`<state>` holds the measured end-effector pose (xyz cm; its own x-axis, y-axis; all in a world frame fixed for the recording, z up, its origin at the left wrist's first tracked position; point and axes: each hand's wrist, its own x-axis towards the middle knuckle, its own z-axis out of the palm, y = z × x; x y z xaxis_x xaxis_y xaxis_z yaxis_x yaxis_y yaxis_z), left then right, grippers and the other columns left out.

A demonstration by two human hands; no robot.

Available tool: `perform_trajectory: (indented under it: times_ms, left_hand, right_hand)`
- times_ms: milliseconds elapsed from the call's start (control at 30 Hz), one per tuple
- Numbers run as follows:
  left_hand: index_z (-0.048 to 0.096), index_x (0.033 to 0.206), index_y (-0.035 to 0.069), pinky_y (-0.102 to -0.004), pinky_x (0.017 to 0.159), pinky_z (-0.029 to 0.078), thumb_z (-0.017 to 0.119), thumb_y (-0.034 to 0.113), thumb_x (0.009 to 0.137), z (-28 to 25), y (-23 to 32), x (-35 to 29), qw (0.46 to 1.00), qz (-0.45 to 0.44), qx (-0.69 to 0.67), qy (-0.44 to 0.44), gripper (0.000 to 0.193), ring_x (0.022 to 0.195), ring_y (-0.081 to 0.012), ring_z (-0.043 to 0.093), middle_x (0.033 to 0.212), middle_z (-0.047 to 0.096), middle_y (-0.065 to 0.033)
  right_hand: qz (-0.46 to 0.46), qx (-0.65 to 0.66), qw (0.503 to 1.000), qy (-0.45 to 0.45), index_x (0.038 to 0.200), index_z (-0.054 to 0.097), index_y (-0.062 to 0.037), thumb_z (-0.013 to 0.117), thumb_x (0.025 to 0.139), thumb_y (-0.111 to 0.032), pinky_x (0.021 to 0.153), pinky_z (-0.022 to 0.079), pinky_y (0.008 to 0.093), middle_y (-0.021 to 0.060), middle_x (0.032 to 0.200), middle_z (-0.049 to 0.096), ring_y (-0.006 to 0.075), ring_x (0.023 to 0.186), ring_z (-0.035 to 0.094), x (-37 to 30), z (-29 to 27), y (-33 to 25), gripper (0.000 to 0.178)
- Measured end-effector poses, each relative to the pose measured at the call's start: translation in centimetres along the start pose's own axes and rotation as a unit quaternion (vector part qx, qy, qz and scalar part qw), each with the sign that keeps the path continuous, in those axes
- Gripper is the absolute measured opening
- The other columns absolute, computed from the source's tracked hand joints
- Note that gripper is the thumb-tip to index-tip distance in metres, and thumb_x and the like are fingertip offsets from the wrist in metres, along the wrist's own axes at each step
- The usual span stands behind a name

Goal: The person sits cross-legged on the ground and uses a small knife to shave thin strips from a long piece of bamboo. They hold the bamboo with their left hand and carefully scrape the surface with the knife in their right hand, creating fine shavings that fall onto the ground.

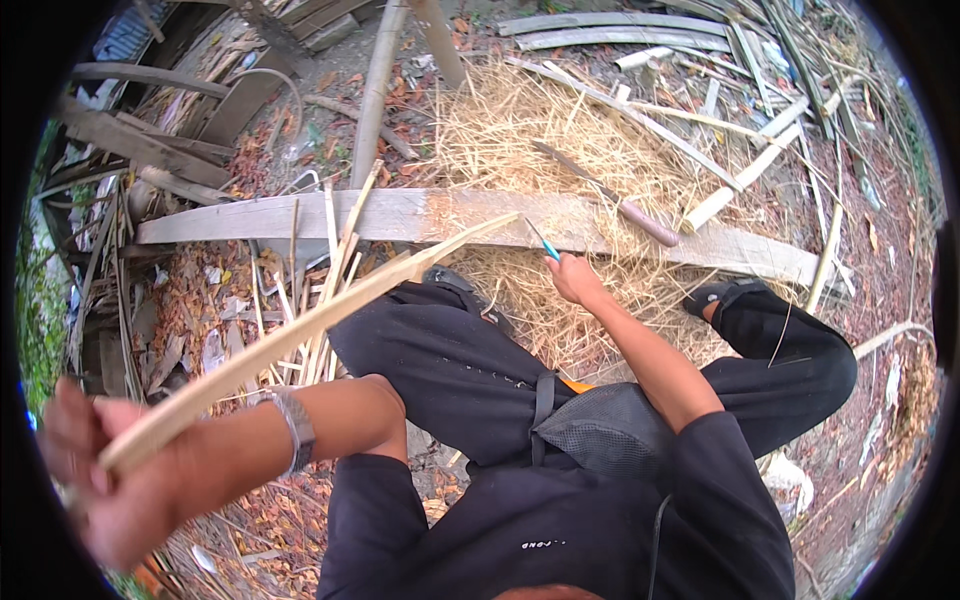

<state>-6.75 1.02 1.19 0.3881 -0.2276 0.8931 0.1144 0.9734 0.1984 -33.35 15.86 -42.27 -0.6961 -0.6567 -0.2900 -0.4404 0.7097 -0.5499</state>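
My left hand is clamped on a long bamboo strip; my right hand grips a teal-handled knife at the wooden plank.

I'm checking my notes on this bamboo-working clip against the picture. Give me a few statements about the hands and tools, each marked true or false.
1. The left hand grips one end of a long bamboo strip. True.
2. The right hand is empty. False: it holds a small tool with a blue-green handle at the strip's far end.
3. A watch sits on the right wrist. False: it is on the left wrist.
4. A big knife lies on the straw-like shavings beyond the plank. True.
5. The strip's far tip reaches the plank. True.
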Motion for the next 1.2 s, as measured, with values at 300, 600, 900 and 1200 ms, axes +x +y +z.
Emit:
perform_trajectory:
  times_ms: [300, 600, 900, 1200]
  left_hand:
    - [0.054, 0.097, 0.0, -0.0235, 0.046, 0.029, 0.022, 0.03, 0.095, 2.8, -3.1, 2.2, 0.985, -0.153, -0.015, -0.083, 0.043, 0.05, -0.0145, 0.04, 0.057, 0.049, -0.0117]
    - [0.058, 0.092, -0.001, -0.0201, 0.045, 0.034, 0.066, 0.024, 0.092, 3.5, 0.3, 2.8, 0.976, -0.147, -0.032, -0.157, 0.027, 0.047, -0.0123, 0.05, 0.074, 0.066, -0.019]
    - [0.055, 0.088, 0.0, -0.0176, 0.039, 0.03, 0.065, 0.022, 0.092, 5.1, 3.6, 1.3, 0.979, -0.05, -0.059, -0.187, 0.024, 0.039, -0.0103, 0.045, 0.07, 0.066, -0.0269]
    - [0.054, 0.086, 0.002, -0.0176, 0.041, 0.032, 0.062, 0.021, 0.094, 5.5, 4.6, 0.8, 0.969, -0.058, -0.105, -0.215, 0.022, 0.04, -0.0104, 0.044, 0.072, 0.066, -0.0237]
  right_hand:
    - [-0.053, 0.139, 0.989, 0.019, 0.083, 0.057, 0.0014, 0.044, 0.098, -0.044, 0.063, 0.044, 0.0421, 0.0156, 0.067, 0.058, 0.0277, 0.063, 0.057, -1.9, -8.4, -0.9, 0.05]
    - [-0.206, 0.256, 0.944, 0.008, 0.092, 0.054, 0.0009, 0.041, 0.102, -0.035, 0.054, 0.041, 0.0441, 0.0147, 0.059, 0.055, 0.0267, 0.053, 0.053, -11.0, -15.2, -12.4, 0.039]
    - [-0.299, 0.173, 0.932, 0.106, 0.094, 0.047, 0.0037, 0.047, 0.1, -0.024, 0.052, 0.044, 0.0523, 0.0242, 0.056, 0.055, 0.0449, 0.056, 0.058, -16.4, -17.8, -18.1, 0.028]
    - [-0.302, 0.156, 0.939, 0.055, 0.099, 0.052, 0.0071, 0.043, 0.1, -0.025, 0.056, 0.05, 0.051, 0.0251, 0.066, 0.062, 0.0452, 0.063, 0.063, -17.1, -17.3, -17.4, 0.033]
